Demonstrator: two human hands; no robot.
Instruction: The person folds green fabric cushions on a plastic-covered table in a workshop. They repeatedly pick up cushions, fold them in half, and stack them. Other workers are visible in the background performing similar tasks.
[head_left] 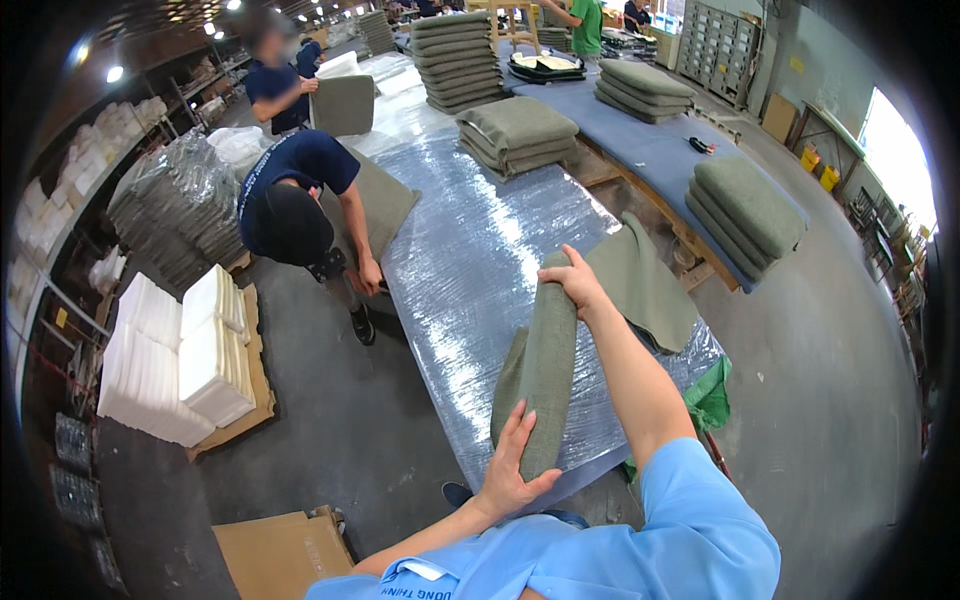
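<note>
A grey-green, fabric-covered cushion (551,365) stands on its long edge on the plastic-wrapped table (440,270) before me. At its near end my left hand (515,465) grips a corner, thumb on one side and fingers on the other. Over the far top corner curls my right hand (573,283), its arm stretched forward. Just right of that hand lies a loose grey-green fabric piece (645,285), draped toward the table's right edge. The cushion's underside and the fingertips behind it are hidden.
Cushion stacks (515,135) stand farther back, others (745,215) on the blue-covered table (650,150) to the right. A co-worker (295,215) bends over the table's left side with another cushion. White foam stacks (180,355) sit on the floor at left. Green cloth (710,395) hangs at the right corner.
</note>
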